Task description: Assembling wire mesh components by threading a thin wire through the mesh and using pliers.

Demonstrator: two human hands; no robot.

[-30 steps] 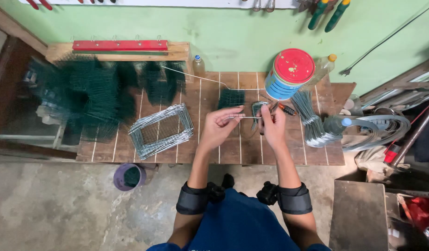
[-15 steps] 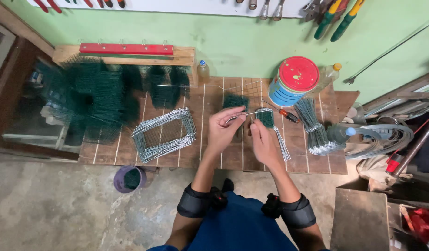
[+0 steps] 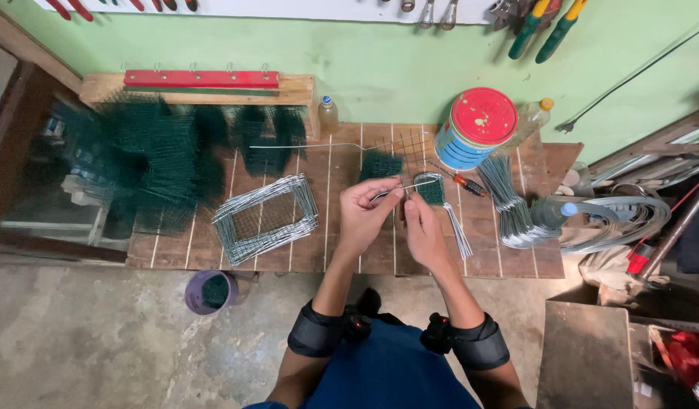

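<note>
Both hands pinch one thin wire (image 3: 414, 185): left hand (image 3: 362, 213) gripping its end, right hand (image 3: 423, 231) just below it.

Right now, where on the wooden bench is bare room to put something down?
Bare planks lie between the stack of wire frames and the left hand, and at the near edge right of the right hand. Crowded: green mesh pile, bent wire bundle.

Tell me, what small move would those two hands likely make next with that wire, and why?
Probably the right hand bends the thin wire further round, while the left hand pinches it steady. The wire runs level between both hands above the wooden table, its far end already curved at the green mesh piece.
</note>
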